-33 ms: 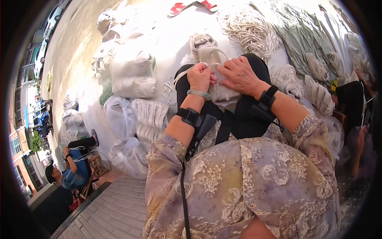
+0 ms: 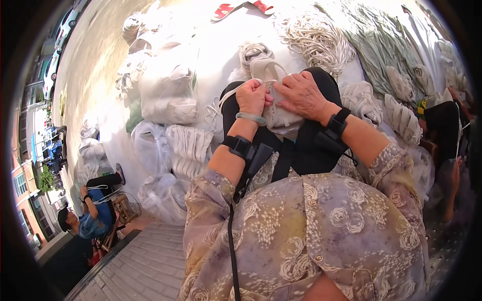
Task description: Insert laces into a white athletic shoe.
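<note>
On my lap lies a white canvas shoe upper [image 2: 282,119], its far end with the looped edge pointing away from me. My left hand [image 2: 252,98] is closed in a pinch at the left side of its lacing edge. A white shoelace [image 2: 229,94] runs out from those fingers to the left, over my dark trouser leg. With fingers bent over the top, my right hand [image 2: 304,95] grips the upper from the right. The fingertips of both hands nearly meet, and the spot between them is partly hidden.
A heap of white laces [image 2: 321,42] lies at the far right. Stacked white shoe uppers [image 2: 188,143] and a clear plastic bag [image 2: 150,143] are at my left; more uppers [image 2: 364,103] at my right. A seated person [image 2: 95,215] is at far left; another person's hand [image 2: 456,175] shows at right.
</note>
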Motion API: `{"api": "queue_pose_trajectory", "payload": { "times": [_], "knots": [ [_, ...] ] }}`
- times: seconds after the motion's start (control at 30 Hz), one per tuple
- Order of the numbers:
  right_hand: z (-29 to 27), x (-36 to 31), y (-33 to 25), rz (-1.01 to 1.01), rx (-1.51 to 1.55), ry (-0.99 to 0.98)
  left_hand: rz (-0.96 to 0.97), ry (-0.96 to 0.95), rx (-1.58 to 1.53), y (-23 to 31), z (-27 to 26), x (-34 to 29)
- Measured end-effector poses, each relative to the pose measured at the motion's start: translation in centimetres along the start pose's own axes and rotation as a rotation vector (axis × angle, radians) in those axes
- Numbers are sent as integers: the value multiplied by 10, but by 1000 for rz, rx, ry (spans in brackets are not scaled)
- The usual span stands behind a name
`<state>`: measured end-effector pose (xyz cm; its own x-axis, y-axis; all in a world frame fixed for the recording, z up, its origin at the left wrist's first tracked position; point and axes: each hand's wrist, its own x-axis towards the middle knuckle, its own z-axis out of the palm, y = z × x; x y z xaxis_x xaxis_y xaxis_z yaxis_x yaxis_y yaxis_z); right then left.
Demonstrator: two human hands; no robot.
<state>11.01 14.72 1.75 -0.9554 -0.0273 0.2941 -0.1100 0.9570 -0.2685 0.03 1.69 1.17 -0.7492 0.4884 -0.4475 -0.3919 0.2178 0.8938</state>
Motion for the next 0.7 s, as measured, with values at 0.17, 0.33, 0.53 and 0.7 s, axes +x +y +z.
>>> {"api": "queue_pose_trajectory", "payload": {
  "times": [0.17,0.33,0.53,0.7],
  "knots": [
    [2,-1,-1,23,31,16,17,-4,49,-2,-2,6],
    [1,-3,-1,29,38,11,34,-25,78,-1,0,6],
    [5,-5,-1,31,29,26,101,8,145,-6,2,8],
    [4,-3,-2,25,29,18,741,137,735,-17,-2,19]
  ]
}}
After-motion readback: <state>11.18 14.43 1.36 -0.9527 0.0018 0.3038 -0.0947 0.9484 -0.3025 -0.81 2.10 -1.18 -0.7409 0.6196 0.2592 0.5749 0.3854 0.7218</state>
